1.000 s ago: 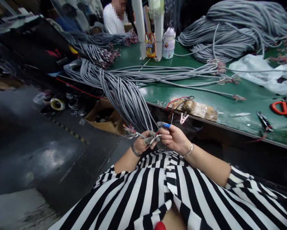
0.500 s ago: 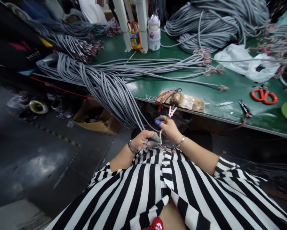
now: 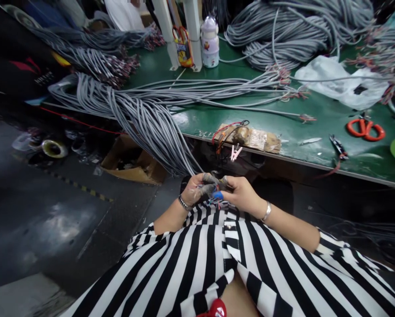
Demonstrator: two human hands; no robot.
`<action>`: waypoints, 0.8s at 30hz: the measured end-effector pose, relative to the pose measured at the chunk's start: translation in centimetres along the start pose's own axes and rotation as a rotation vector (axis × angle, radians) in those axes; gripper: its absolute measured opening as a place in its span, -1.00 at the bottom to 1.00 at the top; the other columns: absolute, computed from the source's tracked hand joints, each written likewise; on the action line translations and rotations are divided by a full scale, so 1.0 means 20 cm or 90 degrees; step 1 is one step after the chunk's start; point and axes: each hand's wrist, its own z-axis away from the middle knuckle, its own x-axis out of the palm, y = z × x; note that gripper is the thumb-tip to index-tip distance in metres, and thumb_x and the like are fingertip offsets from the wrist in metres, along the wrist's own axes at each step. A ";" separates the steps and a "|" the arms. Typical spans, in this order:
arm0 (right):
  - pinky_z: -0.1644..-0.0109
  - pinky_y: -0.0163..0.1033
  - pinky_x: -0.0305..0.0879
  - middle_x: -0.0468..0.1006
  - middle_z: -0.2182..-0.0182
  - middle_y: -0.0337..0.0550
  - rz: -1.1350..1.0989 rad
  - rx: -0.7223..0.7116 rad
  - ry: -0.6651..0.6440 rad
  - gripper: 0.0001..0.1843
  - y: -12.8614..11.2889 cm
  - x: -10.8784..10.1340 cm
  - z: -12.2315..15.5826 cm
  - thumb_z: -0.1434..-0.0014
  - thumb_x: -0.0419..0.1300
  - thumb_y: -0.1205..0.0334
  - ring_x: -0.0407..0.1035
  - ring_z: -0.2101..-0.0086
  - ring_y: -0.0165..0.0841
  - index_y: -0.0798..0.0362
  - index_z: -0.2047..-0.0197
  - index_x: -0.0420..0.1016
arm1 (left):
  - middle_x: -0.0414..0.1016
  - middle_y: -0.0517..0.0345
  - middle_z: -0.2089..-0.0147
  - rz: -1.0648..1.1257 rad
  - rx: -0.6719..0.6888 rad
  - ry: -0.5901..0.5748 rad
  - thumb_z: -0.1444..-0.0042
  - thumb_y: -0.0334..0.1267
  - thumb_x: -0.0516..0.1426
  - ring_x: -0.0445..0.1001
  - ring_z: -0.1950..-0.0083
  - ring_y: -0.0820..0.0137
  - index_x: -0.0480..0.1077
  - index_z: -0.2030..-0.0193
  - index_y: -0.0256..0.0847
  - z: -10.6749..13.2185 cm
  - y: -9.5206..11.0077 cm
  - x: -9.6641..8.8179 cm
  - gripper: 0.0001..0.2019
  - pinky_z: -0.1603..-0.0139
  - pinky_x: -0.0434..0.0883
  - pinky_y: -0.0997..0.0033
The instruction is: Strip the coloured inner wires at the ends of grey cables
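Observation:
My left hand (image 3: 195, 190), with grey coverings on its fingertips, is closed around the end of a grey cable in front of my striped shirt. Small coloured wires (image 3: 218, 203) stick out between the two hands. My right hand (image 3: 242, 192), its thumb wrapped in blue, pinches at these wires right beside the left fingertips; the exact strand is hidden. A thick bundle of grey cables (image 3: 144, 127) hangs over the table edge and runs down to my left hand.
On the green table (image 3: 197, 121) lie a wooden block with wires (image 3: 257, 138), a pink clip (image 3: 236, 152), cutters (image 3: 338, 147) and orange-handled scissors (image 3: 365, 129). Behind are a bottle (image 3: 210, 44), a plastic bag (image 3: 342, 81) and coiled cables (image 3: 283, 39). A cardboard box (image 3: 134, 160) stands below.
My right hand has come down from near the pink clip to meet the left fingertips at the wires. The left hand has risen slightly, and its hold has shifted.

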 end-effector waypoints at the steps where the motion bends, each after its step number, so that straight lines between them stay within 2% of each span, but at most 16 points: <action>1: 0.47 -0.35 0.07 0.31 0.61 -0.30 0.032 -0.027 0.036 -0.56 0.00 0.00 0.00 -0.07 0.31 -0.10 0.13 0.54 -0.49 0.08 0.52 0.32 | 0.53 0.12 0.43 0.020 0.011 0.025 0.23 -0.10 0.45 0.47 0.40 0.47 0.54 0.40 -0.32 0.00 -0.01 -0.01 -0.65 0.34 0.43 0.51; 3: 0.45 -0.34 0.10 0.31 0.60 -0.29 0.047 -0.066 0.111 -0.56 0.00 -0.02 -0.01 -0.19 0.20 -0.08 0.14 0.53 -0.48 0.07 0.52 0.30 | 0.52 0.16 0.46 0.066 0.025 0.075 0.31 -0.06 0.47 0.41 0.49 0.53 0.52 0.40 -0.30 -0.01 -0.02 -0.02 -0.59 0.45 0.38 0.55; 5: 0.40 -0.31 0.16 0.35 0.56 -0.26 0.044 -0.099 0.149 -0.60 0.00 -0.03 -0.02 -0.28 0.09 -0.04 0.20 0.51 -0.45 0.07 0.46 0.34 | 0.50 0.19 0.48 0.099 0.034 0.100 0.40 -0.04 0.49 0.37 0.54 0.56 0.50 0.43 -0.29 0.00 -0.02 -0.04 -0.55 0.52 0.33 0.58; 8: 0.32 -0.27 0.25 0.45 0.41 -0.16 0.102 -0.187 0.086 -0.67 -0.02 -0.04 -0.02 -0.30 0.07 -0.03 0.30 0.42 -0.38 0.07 0.26 0.42 | 0.47 0.21 0.50 0.120 0.044 0.102 0.43 -0.07 0.50 0.35 0.54 0.58 0.48 0.48 -0.30 0.00 -0.02 -0.06 -0.55 0.54 0.29 0.59; 11: 0.29 -0.24 0.27 0.47 0.26 -0.05 0.223 -0.260 0.006 -0.55 -0.05 -0.01 -0.02 -0.21 0.15 -0.15 0.33 0.36 -0.33 0.09 0.11 0.39 | 0.45 0.22 0.49 0.128 0.045 0.118 0.44 -0.08 0.50 0.34 0.53 0.58 0.46 0.49 -0.28 -0.01 -0.03 -0.07 -0.56 0.51 0.29 0.57; 13: 0.28 -0.23 0.26 0.47 0.23 -0.01 0.312 -0.263 0.002 -0.48 -0.06 0.02 -0.04 -0.16 0.18 -0.21 0.34 0.34 -0.30 0.11 0.11 0.37 | 0.46 0.23 0.48 0.133 0.038 0.137 0.44 -0.09 0.49 0.35 0.51 0.57 0.45 0.47 -0.27 -0.01 -0.04 -0.08 -0.56 0.49 0.30 0.56; 15: 0.30 -0.23 0.22 0.47 0.24 0.00 0.394 -0.240 0.027 -0.50 -0.06 0.05 -0.07 -0.16 0.17 -0.20 0.34 0.34 -0.28 0.11 0.15 0.36 | 0.46 0.25 0.46 0.139 0.032 0.159 0.41 -0.11 0.49 0.37 0.49 0.56 0.45 0.43 -0.25 -0.02 -0.05 -0.08 -0.57 0.46 0.32 0.55; 18: 0.36 -0.25 0.11 0.46 0.30 -0.03 0.488 -0.212 0.043 -0.72 -0.07 0.08 -0.10 -0.24 0.13 0.02 0.31 0.37 -0.30 0.09 0.22 0.37 | 0.48 0.25 0.44 0.152 0.023 0.186 0.39 -0.11 0.48 0.41 0.44 0.53 0.46 0.40 -0.24 -0.01 -0.05 -0.07 -0.57 0.39 0.36 0.53; 21: 0.37 -0.26 0.04 0.47 0.33 -0.06 0.524 -0.285 -0.047 -0.89 -0.08 0.09 -0.11 -0.25 0.08 0.25 0.30 0.38 -0.34 0.08 0.29 0.37 | 0.49 0.23 0.43 0.150 0.010 0.180 0.42 -0.09 0.50 0.43 0.41 0.51 0.46 0.40 -0.26 -0.01 -0.04 -0.05 -0.53 0.35 0.38 0.52; 24: 0.35 -0.27 0.05 0.47 0.35 -0.08 0.485 -0.417 -0.195 -0.85 -0.08 0.08 -0.08 -0.26 0.06 0.26 0.29 0.39 -0.36 0.08 0.33 0.38 | 0.47 0.24 0.48 0.146 0.013 0.178 0.40 -0.08 0.49 0.39 0.47 0.52 0.45 0.40 -0.26 -0.01 -0.04 -0.03 -0.54 0.40 0.34 0.52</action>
